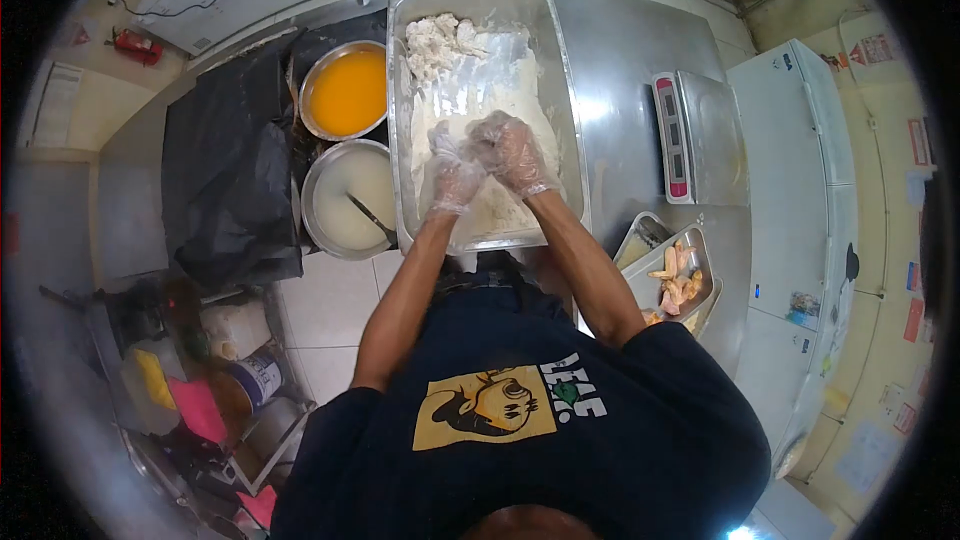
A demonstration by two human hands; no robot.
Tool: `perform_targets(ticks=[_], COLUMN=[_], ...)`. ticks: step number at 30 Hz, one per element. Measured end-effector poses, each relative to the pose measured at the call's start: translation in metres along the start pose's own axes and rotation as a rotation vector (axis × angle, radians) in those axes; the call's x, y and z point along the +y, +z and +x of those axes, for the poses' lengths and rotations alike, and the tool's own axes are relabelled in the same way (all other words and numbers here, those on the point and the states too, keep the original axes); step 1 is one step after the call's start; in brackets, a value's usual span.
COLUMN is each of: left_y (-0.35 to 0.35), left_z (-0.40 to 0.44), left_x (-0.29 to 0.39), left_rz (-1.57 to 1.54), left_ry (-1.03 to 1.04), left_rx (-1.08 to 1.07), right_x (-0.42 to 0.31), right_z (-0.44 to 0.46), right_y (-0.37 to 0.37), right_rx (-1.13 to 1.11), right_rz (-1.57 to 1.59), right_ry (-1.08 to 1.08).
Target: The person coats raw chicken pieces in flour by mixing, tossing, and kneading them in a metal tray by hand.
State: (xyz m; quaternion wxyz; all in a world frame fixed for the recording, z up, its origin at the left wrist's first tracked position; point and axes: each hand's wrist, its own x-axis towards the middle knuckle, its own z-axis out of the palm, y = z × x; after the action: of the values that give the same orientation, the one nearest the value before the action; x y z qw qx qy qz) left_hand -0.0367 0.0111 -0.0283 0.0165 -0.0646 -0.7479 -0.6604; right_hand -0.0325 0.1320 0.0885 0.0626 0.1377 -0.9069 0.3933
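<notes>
Both of my hands wear clear plastic gloves and are over the near half of a deep metal tray [572,130] spread with white flour [500,80]. My right hand [515,152] has its fingers curled together over the flour; whatever they hold is hidden. Just beside it, my left hand [456,175] is smeared by motion, its fingers pointing toward the far end and whitened with flour. At the tray's far left corner lies a heap of flour-coated pieces [437,45].
Left of the tray stand a bowl of orange liquid [348,90] and a bowl of cloudy whitish liquid [345,185] with a dark-handled utensil [370,215]. At right are a digital scale [700,135] and a metal pan with raw chicken pieces [678,278]. Black plastic sheeting [225,140] covers the left side.
</notes>
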Motion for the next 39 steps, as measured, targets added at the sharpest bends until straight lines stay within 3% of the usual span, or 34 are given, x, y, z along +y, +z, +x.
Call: perform_targets(ticks=[1, 3, 4, 5, 7, 9, 10, 11, 14, 15, 16, 17, 19, 20, 22, 23, 25, 26, 27, 29, 30, 32, 35, 39], left_y=[0.003, -0.005, -0.006, -0.007, 0.002, 0.011, 0.015, 0.017, 0.012, 0.005, -0.003, -0.011, -0.025, -0.033, -0.046, -0.045, -0.038, -0.035, -0.030, -0.028, -0.033, -0.044, -0.061, -0.071], left_z=[0.004, -0.003, 0.000, 0.006, 0.007, -0.011, -0.012, -0.009, -0.013, -0.011, -0.007, -0.003, 0.000, 0.001, 0.013, 0.009, -0.005, -0.012, -0.029, -0.038, -0.035, -0.034, -0.036, -0.051], left_x=[0.002, 0.064, 0.085, 0.103, 0.101, 0.074, 0.072, 0.086, 0.060, 0.067, 0.072, 0.060, 0.023, 0.037, 0.086, 0.061, 0.001, -0.011, -0.011, -0.003, 0.012, 0.019, 0.007, -0.008], left_rz=[-0.088, 0.142, 0.142, 0.534, 0.926, -0.251, -0.246, -0.615, -0.389, -0.124, 0.141, 0.141, 0.599, 0.600, 1.004, 1.003, 1.109, 1.141, 1.117, 1.088, 1.102, 1.111, 1.007, 1.193], left_ry=[0.024, 0.076, 0.076, -0.182, -0.440, -0.041, -0.031, -0.209, -0.200, -0.218, -0.237, -0.238, 0.046, 0.038, -0.255, -0.255, -0.119, -0.074, -0.119, -0.167, -0.123, -0.076, -0.189, -0.155], left_rx=[0.026, -0.257, -0.251, -0.457, -0.650, -0.210, -0.199, -0.253, -0.266, -0.259, -0.247, -0.244, -0.197, -0.204, -0.726, -0.727, -0.764, -0.774, -0.646, -0.521, -0.617, -0.733, -0.626, -0.583], right_x=[0.002, 0.002, 0.001, 0.000, 0.022, 0.018, 0.006, -0.002, 0.022, 0.031, 0.042, 0.051, 0.025, 0.031, 0.048, 0.046, 0.093, 0.106, 0.109, 0.066, 0.052, 0.078, 0.086, 0.071], right_z=[0.001, -0.003, -0.006, -0.003, -0.002, -0.004, -0.005, 0.000, 0.008, 0.020, 0.035, 0.043, 0.060, 0.054, 0.045, 0.034, -0.005, -0.029, -0.053, -0.069, -0.072, -0.088, -0.092, -0.077], right_y=[0.001, 0.000, -0.002, -0.003, 0.017, 0.020, 0.011, 0.003, 0.015, 0.010, 0.001, -0.003, -0.038, -0.038, -0.047, -0.055, -0.014, 0.004, 0.014, 0.010, 0.008, 0.009, 0.007, 0.003], right_rx=[0.065, 0.121, 0.148, 0.182, 0.200, 0.198, 0.211, 0.226, 0.211, 0.215, 0.243, 0.264, 0.323, 0.320, 0.354, -0.024, -0.502, -0.592, -0.684, -0.590, -0.489, -0.437, -0.338, -0.311], right_rz=[-0.042, -0.084, -0.070, -0.056, -0.182, -0.299, -0.195, -0.091, -0.137, -0.136, -0.014, 0.109, 0.370, 0.372, -0.142, -0.329, -0.604, -0.631, -0.655, -0.619, -0.580, -0.498, -0.450, -0.409], right_ry=[0.041, 0.084, 0.026, -0.035, -0.011, 0.012, 0.109, 0.203, 0.210, 0.196, 0.186, 0.187, 0.334, 0.344, 0.300, 0.437, 0.464, 0.450, 0.440, 0.512, 0.581, 0.575, 0.520, 0.471])
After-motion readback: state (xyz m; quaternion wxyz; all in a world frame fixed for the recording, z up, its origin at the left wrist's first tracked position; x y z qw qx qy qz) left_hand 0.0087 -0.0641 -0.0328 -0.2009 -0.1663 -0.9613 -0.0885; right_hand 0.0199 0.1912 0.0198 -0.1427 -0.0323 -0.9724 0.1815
